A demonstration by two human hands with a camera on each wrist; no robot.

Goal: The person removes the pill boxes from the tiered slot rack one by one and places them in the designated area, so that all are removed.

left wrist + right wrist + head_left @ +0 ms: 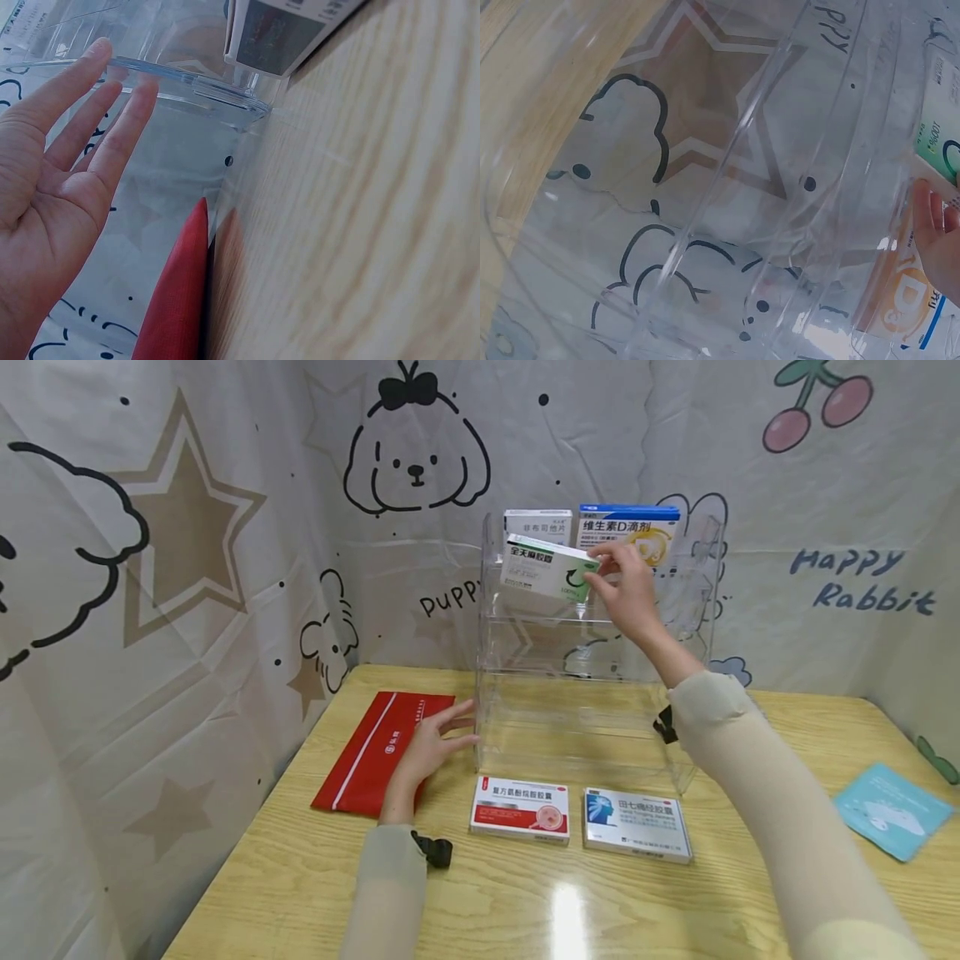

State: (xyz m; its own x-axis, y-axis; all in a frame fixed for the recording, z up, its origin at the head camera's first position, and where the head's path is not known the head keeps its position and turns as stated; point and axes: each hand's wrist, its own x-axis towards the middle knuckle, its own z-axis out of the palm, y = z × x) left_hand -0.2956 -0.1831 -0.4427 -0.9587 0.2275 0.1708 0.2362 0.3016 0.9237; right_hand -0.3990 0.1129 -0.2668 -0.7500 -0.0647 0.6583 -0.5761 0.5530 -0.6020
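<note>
The right hand (628, 589) pinches the right end of a green and white medicine box (546, 568) between thumb and fingers, and holds it tilted in the air at the upper tier of a clear acrylic rack (592, 693), just in front of two boxes already standing there: a white box (537, 523) at 11 o'clock from it and a blue and yellow box (630, 527) at 1 o'clock. The left hand (431, 747) is released, with straight fingers (90, 112) that touch the left wall of the rack near its base. I judge the held box to be light, thin cardboard, stiff along the edges but easy to dent on the wide faces, so a hold at the short end or along the long edges seems safest. On the tabletop (525, 902), at 6 o'clock from the rack, lie a red and white box (520, 810) and a blue and white box (637, 825). A red pouch (375, 752) lies at 8 o'clock, partly under the left hand, and a light blue packet (892, 810) lies well apart at 4 o'clock.
</note>
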